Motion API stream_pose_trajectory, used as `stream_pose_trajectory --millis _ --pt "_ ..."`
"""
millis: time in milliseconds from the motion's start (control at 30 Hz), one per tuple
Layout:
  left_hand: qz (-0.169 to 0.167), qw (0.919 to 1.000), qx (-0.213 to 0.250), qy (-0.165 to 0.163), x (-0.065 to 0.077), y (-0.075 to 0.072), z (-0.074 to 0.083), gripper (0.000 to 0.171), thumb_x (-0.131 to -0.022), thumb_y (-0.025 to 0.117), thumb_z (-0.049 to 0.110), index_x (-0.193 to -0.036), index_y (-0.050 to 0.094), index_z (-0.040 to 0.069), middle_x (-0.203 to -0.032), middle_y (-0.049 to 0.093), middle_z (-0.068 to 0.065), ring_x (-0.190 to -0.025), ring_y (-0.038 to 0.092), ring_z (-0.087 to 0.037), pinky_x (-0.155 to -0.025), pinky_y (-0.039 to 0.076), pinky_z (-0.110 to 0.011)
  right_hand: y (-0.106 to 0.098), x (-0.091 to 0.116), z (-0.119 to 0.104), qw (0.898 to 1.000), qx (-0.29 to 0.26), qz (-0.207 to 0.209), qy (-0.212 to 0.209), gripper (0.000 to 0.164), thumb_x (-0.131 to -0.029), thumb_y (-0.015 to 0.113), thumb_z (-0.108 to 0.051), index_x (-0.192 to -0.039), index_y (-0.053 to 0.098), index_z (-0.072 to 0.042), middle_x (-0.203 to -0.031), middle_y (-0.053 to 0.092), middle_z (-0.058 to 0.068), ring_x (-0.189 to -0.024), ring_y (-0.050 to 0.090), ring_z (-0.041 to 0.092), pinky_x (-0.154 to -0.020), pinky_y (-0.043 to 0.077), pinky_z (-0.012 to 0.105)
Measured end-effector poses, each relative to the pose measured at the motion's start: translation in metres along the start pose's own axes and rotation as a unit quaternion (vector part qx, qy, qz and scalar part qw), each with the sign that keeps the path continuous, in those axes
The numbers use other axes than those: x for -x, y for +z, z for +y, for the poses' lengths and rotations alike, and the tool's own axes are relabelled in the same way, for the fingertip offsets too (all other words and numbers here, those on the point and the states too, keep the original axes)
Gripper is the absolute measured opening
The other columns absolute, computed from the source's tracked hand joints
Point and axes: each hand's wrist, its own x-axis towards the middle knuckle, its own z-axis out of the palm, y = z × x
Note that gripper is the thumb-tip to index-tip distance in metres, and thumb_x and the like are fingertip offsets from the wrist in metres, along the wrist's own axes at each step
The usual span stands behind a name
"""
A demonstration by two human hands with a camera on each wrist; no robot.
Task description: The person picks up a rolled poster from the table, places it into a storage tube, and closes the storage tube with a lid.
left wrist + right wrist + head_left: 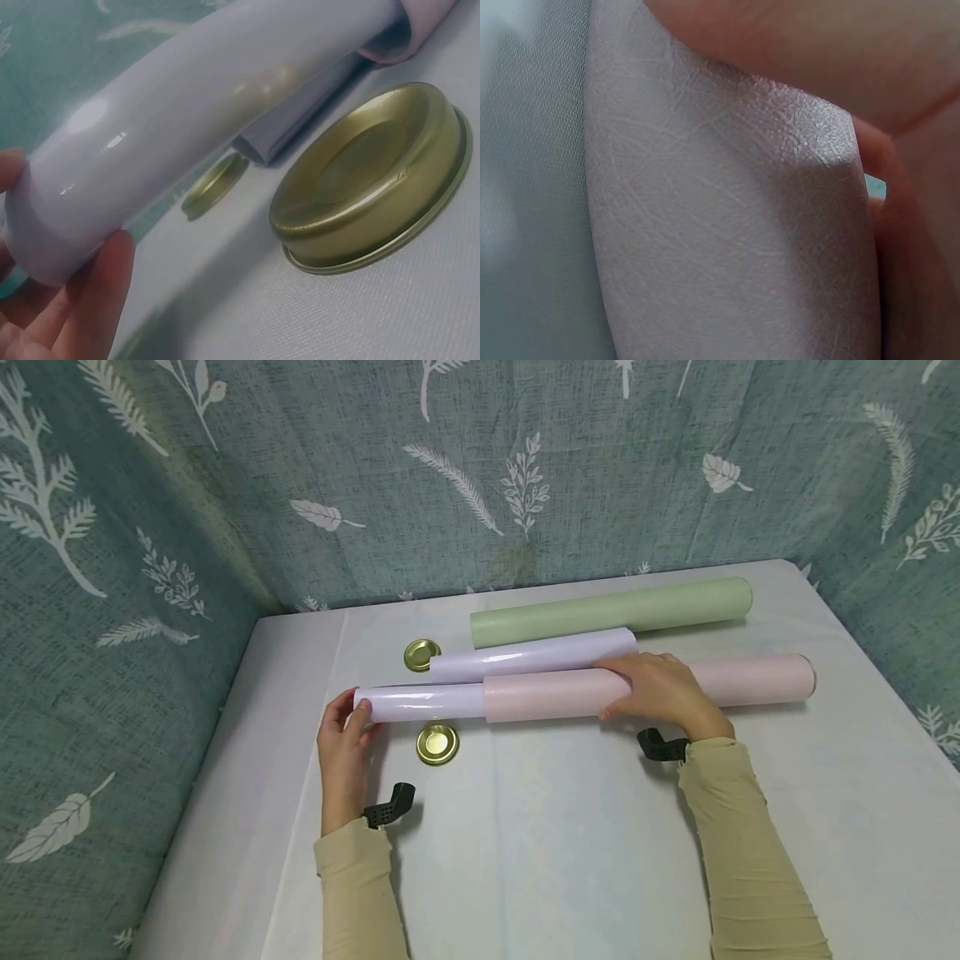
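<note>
My left hand point(343, 756) holds the left end of a glossy pale-lavender roll point(423, 703), thumb on the near side and fingers behind. The far end of that roll runs into the mouth of a textured pink roll point(543, 697) and is hidden there. My right hand point(663, 692) grips the pink roll around its middle, fingers over the far side. In the left wrist view, the lavender roll point(165, 105) slants up to the pink rim point(412, 37). The right wrist view shows the pink surface point(720, 225) close up under the hand.
A second lavender roll point(517, 655) lies just behind, and a green roll point(611, 612) behind that. One gold jar lid point(437, 743) sits in front of the held roll, another gold lid point(420, 654) at its back. Leaf-patterned fabric point(480, 485) borders the white table point(555, 860).
</note>
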Motion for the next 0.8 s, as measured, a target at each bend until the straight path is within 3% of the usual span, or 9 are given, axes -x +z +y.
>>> stream_pose_trajectory --millis 233,800 --pt "-0.013 0.9999 0.008 0.004 0.001 0.0 -0.002 0.046 -0.083 0.064 0.029 -0.122 0.049 0.011 -0.122 0.044 -0.007 -0.106 0.049 -0.022 -0.084 0.047 -0.031 -0.001 0.0 -0.001 1.0 0.002 -0.001 0.0 0.075 -0.061 0.074 -0.052 -0.125 0.051 -0.023 -0.124 0.052 -0.002 -0.114 0.046 0.023 -0.089 0.03 0.045" --pt "-0.032 0.9978 -0.057 -0.013 -0.002 -0.002 -0.012 0.051 -0.081 0.061 0.045 -0.121 0.054 0.014 -0.122 0.05 -0.004 -0.104 0.052 -0.02 -0.081 0.048 -0.028 0.0 0.001 -0.001 1.0 -0.001 0.005 0.001 0.075 -0.061 0.075 -0.052 -0.125 0.051 -0.024 -0.124 0.052 -0.002 -0.113 0.046 0.022 -0.089 0.03 0.045"
